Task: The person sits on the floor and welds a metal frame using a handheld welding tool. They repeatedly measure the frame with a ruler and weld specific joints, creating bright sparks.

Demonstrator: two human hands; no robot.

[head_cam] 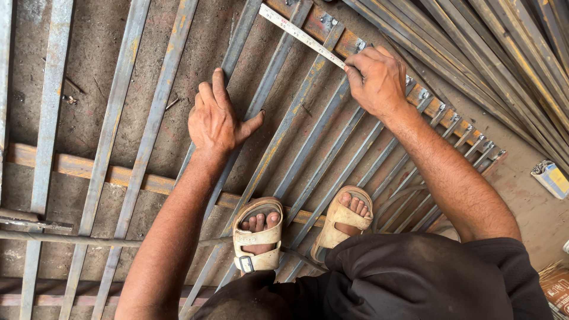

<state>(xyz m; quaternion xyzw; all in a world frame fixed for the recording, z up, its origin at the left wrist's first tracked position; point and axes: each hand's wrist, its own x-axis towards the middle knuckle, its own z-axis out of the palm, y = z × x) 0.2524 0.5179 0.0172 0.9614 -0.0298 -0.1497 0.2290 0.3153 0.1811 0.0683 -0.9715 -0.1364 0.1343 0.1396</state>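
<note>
I am looking straight down from a head-worn camera at a metal grille [178, 118] of flat steel bars lying on a dusty concrete floor [89, 35]. The bars run roughly from the near edge of the floor toward the far edge, and rust-orange cross bars tie them together.

My left hand [216, 121] lies flat and open, palm down, fingers spread, pressing on two neighbouring bars near the middle of the grille. It holds nothing.

My right hand [376, 80] is further toward the far right. Its grip is closed, fingertips pinched on a steel tape measure blade [299, 34]. The blade is pale with dark markings, and it lies along the far cross bar [427, 101], running from my fingers up and left toward the far edge of the floor. The blade rests against the cross bar's top face, beside a row of small welded bar ends.

Both of my feet stand on the grille at the near side in tan open-toed sandals: the left sandal [258, 234] and the right sandal [344, 222], each across the bars.

A loose stack of long steel strips [504, 53] lies at the far right corner of the floor, well apart from my hands. A small yellow and blue box [551, 178] sits at the right edge of the floor.
</note>
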